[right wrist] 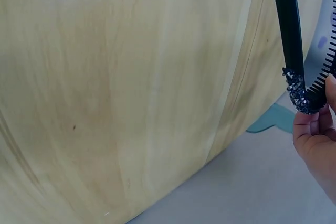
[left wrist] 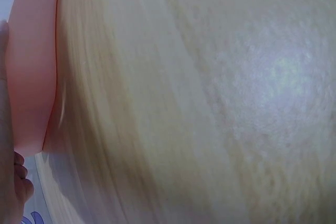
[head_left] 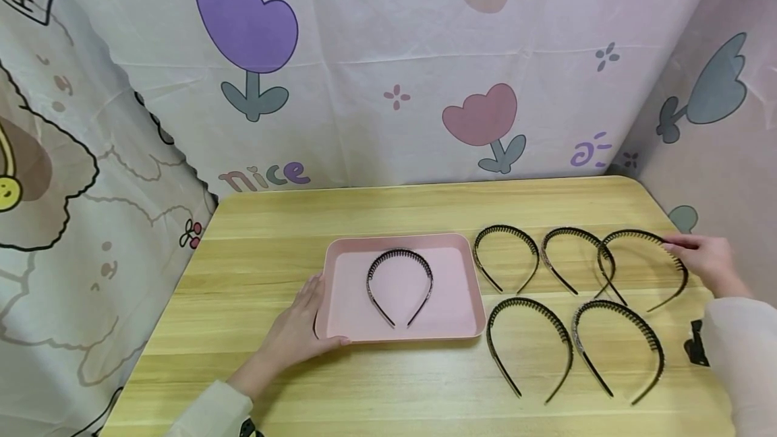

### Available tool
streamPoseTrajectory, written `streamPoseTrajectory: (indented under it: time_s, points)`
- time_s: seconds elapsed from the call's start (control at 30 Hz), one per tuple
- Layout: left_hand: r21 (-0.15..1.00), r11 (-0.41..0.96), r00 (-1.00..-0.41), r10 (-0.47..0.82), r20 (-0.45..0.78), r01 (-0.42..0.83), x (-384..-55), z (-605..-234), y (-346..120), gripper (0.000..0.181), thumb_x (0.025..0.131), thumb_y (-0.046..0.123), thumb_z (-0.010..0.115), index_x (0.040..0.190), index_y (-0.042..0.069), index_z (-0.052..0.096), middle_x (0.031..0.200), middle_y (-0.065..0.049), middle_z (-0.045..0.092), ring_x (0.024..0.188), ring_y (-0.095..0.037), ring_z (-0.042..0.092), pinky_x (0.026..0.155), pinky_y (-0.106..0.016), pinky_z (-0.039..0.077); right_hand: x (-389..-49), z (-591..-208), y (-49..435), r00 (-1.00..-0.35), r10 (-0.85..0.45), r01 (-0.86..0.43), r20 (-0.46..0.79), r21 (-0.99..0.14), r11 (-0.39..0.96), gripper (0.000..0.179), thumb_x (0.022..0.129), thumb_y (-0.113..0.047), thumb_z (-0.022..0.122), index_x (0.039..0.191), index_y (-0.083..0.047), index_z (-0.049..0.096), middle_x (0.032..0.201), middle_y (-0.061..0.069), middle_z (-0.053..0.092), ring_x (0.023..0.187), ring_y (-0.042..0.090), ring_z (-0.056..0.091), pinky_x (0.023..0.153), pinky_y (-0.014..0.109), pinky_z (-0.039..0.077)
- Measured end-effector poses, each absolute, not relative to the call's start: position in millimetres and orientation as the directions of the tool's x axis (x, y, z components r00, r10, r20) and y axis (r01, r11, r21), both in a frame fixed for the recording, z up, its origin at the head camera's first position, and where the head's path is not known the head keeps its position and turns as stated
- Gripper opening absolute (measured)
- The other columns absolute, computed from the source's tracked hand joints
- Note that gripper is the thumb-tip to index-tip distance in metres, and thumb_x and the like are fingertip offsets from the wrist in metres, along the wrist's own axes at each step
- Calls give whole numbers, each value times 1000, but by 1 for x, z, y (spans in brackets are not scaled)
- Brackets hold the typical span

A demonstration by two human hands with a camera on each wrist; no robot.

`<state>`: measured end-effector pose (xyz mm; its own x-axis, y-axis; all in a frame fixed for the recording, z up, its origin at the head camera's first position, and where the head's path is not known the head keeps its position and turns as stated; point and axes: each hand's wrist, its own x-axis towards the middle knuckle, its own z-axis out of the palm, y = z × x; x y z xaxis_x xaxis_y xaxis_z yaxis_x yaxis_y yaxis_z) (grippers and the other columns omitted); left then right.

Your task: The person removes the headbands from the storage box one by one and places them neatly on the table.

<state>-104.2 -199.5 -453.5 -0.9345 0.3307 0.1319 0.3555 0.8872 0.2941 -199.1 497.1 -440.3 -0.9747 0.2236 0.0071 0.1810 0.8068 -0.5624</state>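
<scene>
A pink tray [head_left: 455,288] lies on the table, with one black toothed headband [head_left: 399,252] inside it. My left hand [head_left: 294,329] holds the tray's near left corner, thumb along the front edge and fingers along the left side. At the far right, my right hand [head_left: 707,261] pinches the toothed band of another headband [head_left: 637,232]. Glittery dark stones [right wrist: 296,92] cover part of this headband in the right wrist view. In the head view its left arm overlaps the neighbouring headband [head_left: 570,230].
Right of the tray are more headbands: one at the back [head_left: 506,228] beside its corner, and two nearer the front, a left one [head_left: 528,301] and a right one [head_left: 619,305]. A wood-grain table [head_left: 388,390] carries everything. Printed cloth [head_left: 364,86] hangs behind it and at both sides.
</scene>
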Motion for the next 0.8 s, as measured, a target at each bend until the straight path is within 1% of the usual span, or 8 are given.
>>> streamPoseTrajectory:
  time_s: [0.1, 0.13, 0.2, 0.3, 0.4, 0.67, 0.73, 0.8]
  points:
    - [296, 886, -934, 330, 140, 357, -104, -454, -199, 116, 65, 70, 65, 144, -5, 24, 150, -22, 28, 137, -37, 29, 96, -52, 45, -208, -467, 525, -959, 283, 234, 6, -544, 806, 42, 90, -47, 52, 101, -12, 72, 69, -35, 51, 90, 25, 58, 63, 30, 47]
    - [296, 886, -934, 330, 141, 357, -104, -454, -199, 116, 65, 70, 65, 144, -5, 24, 150, -22, 28, 138, -37, 28, 96, -52, 45, -211, -475, 534, -951, 308, 256, 9, -531, 807, 44, 90, -49, 51, 103, -13, 71, 69, -39, 43, 94, 28, 58, 67, 35, 48]
    - [296, 886, -933, 329, 143, 358, -105, -454, -199, 116, 65, 70, 65, 144, -5, 24, 150, -22, 28, 137, -37, 29, 96, -52, 45, -213, -485, 545, -944, 329, 275, 10, -524, 806, 57, 91, -48, 48, 115, 2, 63, 73, -29, 54, 110, 48, 46, 74, 45, 46]
    - [300, 885, -934, 328, 143, 357, -105, -454, -198, 116, 65, 69, 65, 144, -5, 24, 150, -22, 28, 138, -37, 28, 97, -52, 45, -213, -492, 555, -928, 372, 318, -1, -521, 792, 61, 93, -47, 44, 121, 6, 56, 94, 7, 69, 113, 50, 42, 76, 52, 44]
    - [302, 885, -934, 326, 144, 355, -105, -454, -197, 116, 65, 69, 66, 144, -4, 24, 150, -22, 27, 137, -37, 29, 97, -53, 45, -211, -494, 558, -914, 406, 350, -4, -515, 783, 62, 94, -46, 42, 121, 8, 54, 118, 34, 54, 114, 51, 42, 77, 54, 44]
    - [299, 889, -938, 322, 128, 346, -106, -454, -196, 116, 66, 69, 65, 145, -4, 22, 150, -21, 26, 138, -36, 28, 99, -51, 43, -206, -486, 561, -896, 443, 386, 2, -488, 783, 56, 96, -39, 43, 118, 10, 56, 124, 35, 50, 110, 49, 45, 61, 35, 45]
    - [300, 889, -938, 321, 126, 345, -107, -454, -196, 116, 66, 69, 65, 145, -4, 22, 150, -22, 26, 138, -36, 28, 99, -51, 43, -205, -480, 556, -889, 458, 400, 14, -461, 792, 51, 95, -37, 46, 113, 9, 59, 113, 32, 59, 105, 45, 49, 56, 27, 43]
    - [299, 890, -938, 322, 125, 345, -107, -455, -196, 116, 66, 69, 65, 145, -5, 22, 150, -22, 26, 138, -36, 28, 100, -51, 42, -200, -467, 543, -883, 469, 414, 6, -458, 786, 41, 95, -32, 47, 105, 3, 66, 101, 29, 64, 103, 45, 48, 64, 32, 47]
